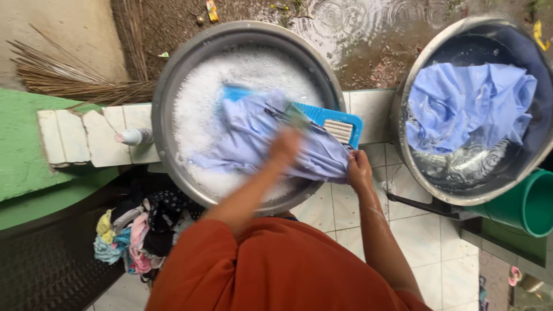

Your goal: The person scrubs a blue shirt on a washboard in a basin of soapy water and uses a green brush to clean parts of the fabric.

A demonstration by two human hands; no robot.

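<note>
An outdoor washing spot in flat daylight. White floor tiles (pixel 443 253) covered the ground, and a low ledge of cracked white tiles (pixel 86 135) ran beside a green painted surface (pixel 23 150). Behind lay wet muddy ground (pixel 368 34) (puddled, with ripple rings), a bundle of dry broom straw (pixel 69 80), and a pale plaster wall (pixel 52 29).

The round grey metal basin (pixel 167 86) has a dull sheen and brims with white foam. A wet, limp lilac cloth garment (pixel 253 135) drapes the ribbed blue plastic washboard (pixel 337 124). The white floor tiles (pixel 449 253) look glossy.
</note>
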